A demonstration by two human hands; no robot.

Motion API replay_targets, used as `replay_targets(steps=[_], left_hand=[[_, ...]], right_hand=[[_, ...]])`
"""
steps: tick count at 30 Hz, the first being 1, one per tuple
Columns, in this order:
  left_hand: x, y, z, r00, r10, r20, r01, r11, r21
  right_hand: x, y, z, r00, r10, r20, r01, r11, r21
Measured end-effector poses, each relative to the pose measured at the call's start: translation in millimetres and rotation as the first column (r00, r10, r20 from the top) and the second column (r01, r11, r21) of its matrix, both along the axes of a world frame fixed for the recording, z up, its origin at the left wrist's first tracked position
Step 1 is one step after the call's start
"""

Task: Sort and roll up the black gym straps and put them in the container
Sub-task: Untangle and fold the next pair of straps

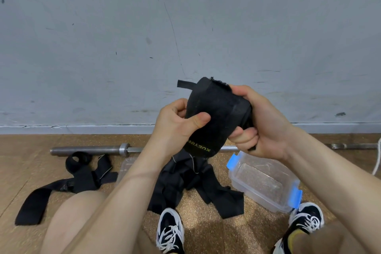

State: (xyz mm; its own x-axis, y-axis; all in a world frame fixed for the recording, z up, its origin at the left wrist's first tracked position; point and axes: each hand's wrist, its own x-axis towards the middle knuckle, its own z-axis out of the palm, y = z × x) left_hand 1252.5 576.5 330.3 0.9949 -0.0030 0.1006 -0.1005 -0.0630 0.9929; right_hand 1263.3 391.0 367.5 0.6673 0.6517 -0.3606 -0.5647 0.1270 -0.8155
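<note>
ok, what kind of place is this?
Likely a gym: a barbell lies on the cork-like floor along a scuffed wall, and black straps are strewn beside a clear container.

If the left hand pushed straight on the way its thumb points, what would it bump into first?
The left hand grips the rolled black strap, so that comes first; just past it, probably the right hand, which holds the roll's other end, though depth is unclear.

Rolled blk strap (216, 113) mid-air, loose straps (175, 183) (tangled) on floor (206, 233) nr clear container (255, 196)
</note>
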Motion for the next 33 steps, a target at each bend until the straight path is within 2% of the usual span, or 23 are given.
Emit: replay_targets(steps=[3,6,8,10,11,13,15,17,20,22,24,28,33], left_hand=[[-1,-2,0,0.988,-0.148,0.037,0.152,0.969,-0.195],[-1,-1,3,0.972,-0.232,0.036,0.23,0.911,-0.342],[-2,-3,4,0.981,-0.192,0.017,0.187,0.927,-0.324],[-3,-8,5,0.994,-0.102,-0.045,0.086,0.956,-0.28],[-3,-11,6,0.995,-0.054,-0.079,0.031,0.964,-0.266],[-3,-16,6,0.99,0.021,-0.138,-0.057,0.962,-0.266],[-4,-19,7,0.981,0.045,-0.191,-0.095,0.96,-0.264],[-4,-21,6,0.971,0.041,-0.234,-0.101,0.963,-0.251],[-2,-17,5,0.967,-0.004,-0.256,-0.06,0.968,-0.243],[0,-12,4,0.97,-0.075,-0.231,0.016,0.968,-0.249],[0,-7,4,0.964,-0.162,-0.21,0.103,0.958,-0.267],[2,-2,-2,0.939,-0.257,-0.229,0.194,0.945,-0.263],[1,-6,-1,0.947,-0.271,-0.173,0.213,0.932,-0.294]], right_hand=[[0,0,-3,0.992,0.112,-0.064,-0.111,0.994,0.021],[1,-1,-3,0.987,0.163,-0.014,-0.163,0.984,-0.074],[1,-3,1,0.983,0.099,0.152,-0.055,0.962,-0.268],[0,-5,4,0.907,0.03,0.421,0.179,0.876,-0.447],[0,-6,4,0.848,0.019,0.53,0.266,0.849,-0.456],[0,-5,0,0.731,0.089,0.676,0.31,0.84,-0.446],[1,-4,-9,0.658,0.204,0.725,0.349,0.77,-0.534],[0,-1,-13,0.648,0.203,0.734,0.408,0.722,-0.56],[1,1,-12,0.638,0.18,0.749,0.443,0.71,-0.548],[3,-1,-10,0.634,0.154,0.758,0.453,0.721,-0.525],[6,-3,-7,0.649,0.077,0.757,0.444,0.77,-0.458],[0,-2,2,0.779,-0.106,0.618,0.364,0.879,-0.308],[-4,5,-2,0.902,-0.203,0.38,0.3,0.93,-0.215]])
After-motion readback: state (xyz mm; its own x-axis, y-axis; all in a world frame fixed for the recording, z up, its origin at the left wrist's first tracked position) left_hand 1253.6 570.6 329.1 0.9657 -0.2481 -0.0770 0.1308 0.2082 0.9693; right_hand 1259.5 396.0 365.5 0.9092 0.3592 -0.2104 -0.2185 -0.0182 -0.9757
